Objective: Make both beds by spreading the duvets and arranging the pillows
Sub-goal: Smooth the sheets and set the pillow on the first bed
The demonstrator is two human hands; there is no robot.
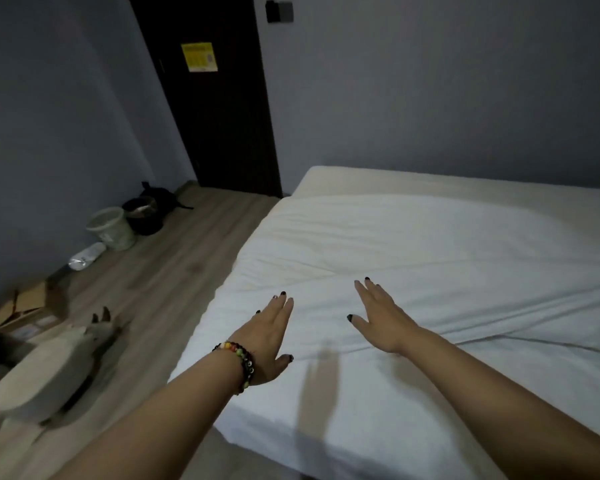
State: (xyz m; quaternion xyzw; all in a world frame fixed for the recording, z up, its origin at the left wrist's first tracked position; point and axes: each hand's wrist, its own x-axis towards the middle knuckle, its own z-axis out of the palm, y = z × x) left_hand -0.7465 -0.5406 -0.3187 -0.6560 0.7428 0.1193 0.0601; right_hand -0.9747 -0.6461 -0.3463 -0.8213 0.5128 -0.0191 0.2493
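Item: white duvet, lay spread over the bed, creases remaining. Left hand and right hand: fingers straight, flat above it, holding nothing. Pillows: none visible. Judged: spreading nearly done; pillows and second bed outstanding.

Your bare arms reach forward side by side, palms down. Your left hand has fingers straight and close together, thumb tucked inward, a beaded bracelet at the wrist. Your right hand spreads flat, thumb out to the left.
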